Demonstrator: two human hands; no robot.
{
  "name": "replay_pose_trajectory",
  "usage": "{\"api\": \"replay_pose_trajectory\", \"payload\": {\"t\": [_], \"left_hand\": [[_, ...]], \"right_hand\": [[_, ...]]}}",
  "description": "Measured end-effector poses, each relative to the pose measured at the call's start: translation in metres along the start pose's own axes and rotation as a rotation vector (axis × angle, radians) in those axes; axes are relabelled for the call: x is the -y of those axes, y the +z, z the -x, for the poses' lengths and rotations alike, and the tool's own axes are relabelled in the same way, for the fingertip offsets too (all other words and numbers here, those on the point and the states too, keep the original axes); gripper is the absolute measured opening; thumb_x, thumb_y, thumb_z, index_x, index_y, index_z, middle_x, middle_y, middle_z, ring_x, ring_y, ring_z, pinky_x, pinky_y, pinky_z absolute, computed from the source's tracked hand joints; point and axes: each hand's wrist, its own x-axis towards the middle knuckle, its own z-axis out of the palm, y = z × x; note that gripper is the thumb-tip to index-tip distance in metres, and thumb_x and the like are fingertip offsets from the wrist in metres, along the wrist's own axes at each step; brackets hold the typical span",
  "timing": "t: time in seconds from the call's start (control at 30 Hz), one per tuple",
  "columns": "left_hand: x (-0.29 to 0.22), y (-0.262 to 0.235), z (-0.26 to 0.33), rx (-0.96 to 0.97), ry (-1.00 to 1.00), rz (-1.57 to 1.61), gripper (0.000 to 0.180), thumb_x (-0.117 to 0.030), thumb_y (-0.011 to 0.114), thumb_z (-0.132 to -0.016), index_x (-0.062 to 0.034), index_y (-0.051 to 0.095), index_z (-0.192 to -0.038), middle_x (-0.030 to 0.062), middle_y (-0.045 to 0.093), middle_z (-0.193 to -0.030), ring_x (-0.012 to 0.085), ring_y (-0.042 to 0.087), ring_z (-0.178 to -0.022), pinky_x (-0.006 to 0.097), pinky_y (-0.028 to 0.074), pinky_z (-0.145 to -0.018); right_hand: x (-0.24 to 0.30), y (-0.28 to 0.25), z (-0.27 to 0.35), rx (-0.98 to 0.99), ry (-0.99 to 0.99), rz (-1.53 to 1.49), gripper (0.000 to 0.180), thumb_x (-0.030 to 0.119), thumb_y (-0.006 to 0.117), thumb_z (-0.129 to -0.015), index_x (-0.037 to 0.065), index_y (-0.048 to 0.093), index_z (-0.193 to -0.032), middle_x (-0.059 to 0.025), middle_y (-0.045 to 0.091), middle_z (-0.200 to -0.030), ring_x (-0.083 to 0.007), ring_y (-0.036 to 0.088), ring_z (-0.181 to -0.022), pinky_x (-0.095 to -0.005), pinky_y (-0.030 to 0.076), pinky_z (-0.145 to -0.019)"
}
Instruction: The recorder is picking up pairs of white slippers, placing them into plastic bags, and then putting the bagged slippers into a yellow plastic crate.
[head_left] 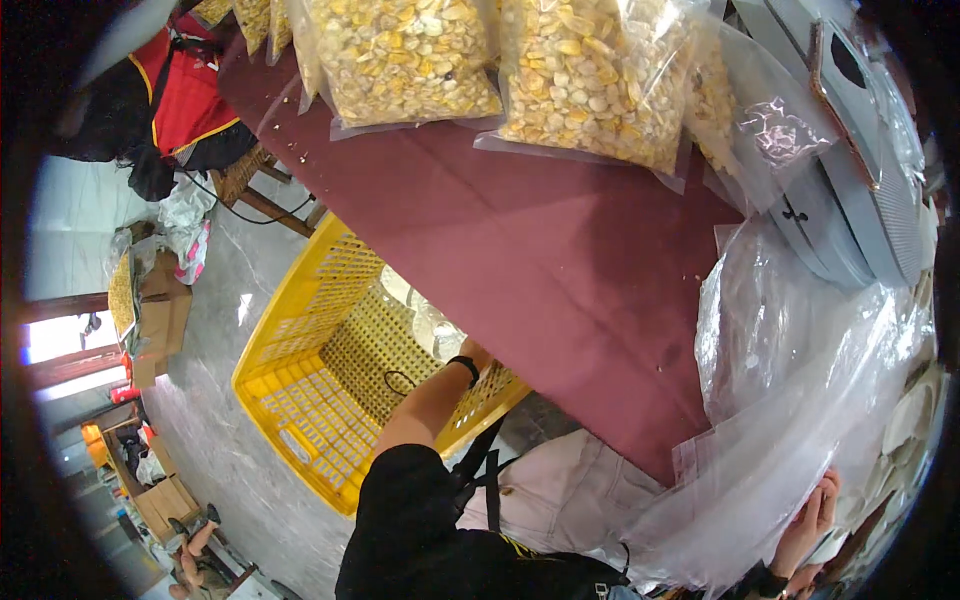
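My left arm reaches down into a yellow plastic crate point(300, 385) beside the table. The table edge covers the fingers of my left hand point(478, 356), so their grip is hidden. Close to that hand, clear plastic packaging point(436, 333) lies in the crate. At the lower right, the fingers of my right hand point(822, 500) are curled at the edge of a large clear plastic bag point(740, 500). This bag drapes over the table corner and my lap.
Clear bags of yellow-white flakes point(600, 85) stand along the far side of the maroon-covered table point(560, 260). Grey equipment point(835, 220) occupies the right end. A wooden stool point(265, 200) and a cardboard box point(163, 305) are on the left. Another person's legs point(195, 550) show at lower left.
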Motion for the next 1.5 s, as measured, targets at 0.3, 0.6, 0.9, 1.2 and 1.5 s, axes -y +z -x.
{"api": "replay_pose_trajectory", "payload": {"t": [0.3,0.6,0.9,1.2,1.5], "left_hand": [[0.001,0.029,-0.003,0.15,-0.067,0.133,0.039,-0.018,0.062,-0.086,-0.0018,0.062,-0.122,0.0235,0.068,-0.114,0.0416,0.066,-0.106,0.048,0.056,-0.087],[0.101,-0.026,0.088,0.253,-0.023,0.151,0.041,-0.021,0.064,-0.085,-0.0014,0.064,-0.121,0.023,0.068,-0.116,0.042,0.064,-0.11,0.048,0.054,-0.091],[-0.076,-0.317,0.105,0.033,0.341,0.417,0.021,-0.008,0.061,-0.096,0.0008,0.067,-0.114,0.0212,0.071,-0.108,0.0362,0.069,-0.099,0.044,0.055,-0.084],[-0.275,-0.479,0.208,-0.389,0.866,0.635,0.027,0.011,0.062,-0.084,0.0022,0.068,-0.109,0.0172,0.07,-0.1,0.0284,0.071,-0.085,0.038,0.059,-0.075],[-0.41,-0.491,0.209,-0.342,1.374,0.144,0.047,-0.002,0.073,-0.079,-0.0039,0.063,-0.124,0.0136,0.062,-0.129,0.0363,0.055,-0.123,0.046,0.048,-0.1]], "right_hand": [[-0.006,0.001,-0.001,0.027,-0.039,-0.027,0.008,0.006,0.052,-0.101,0.002,0.059,-0.102,-0.0064,0.051,-0.137,-0.0175,0.051,-0.122,-0.0314,0.038,-0.106],[0.027,0.027,0.005,-0.023,0.017,-0.005,0.009,0.005,0.054,-0.099,0.002,0.063,-0.1,-0.0045,0.054,-0.133,-0.0098,0.053,-0.097,-0.0224,0.041,-0.08],[0.068,0.032,0.026,0.199,-0.259,0.116,0.025,-0.007,0.058,-0.094,0.001,0.068,-0.116,-0.0098,0.058,-0.133,-0.0118,0.064,-0.085,-0.0247,0.054,-0.069],[0.078,-0.027,0.032,0.096,-0.68,0.385,0.041,-0.007,0.061,-0.087,0.007,0.065,-0.125,-0.0163,0.055,-0.141,-0.0323,0.066,-0.103,-0.0374,0.055,-0.084],[0.025,-0.106,-0.038,-0.479,-0.656,0.378,0.049,-0.002,0.07,-0.077,0.01,0.067,-0.124,-0.0177,0.041,-0.151,-0.0367,0.048,-0.128,-0.0475,0.041,-0.108]]}}
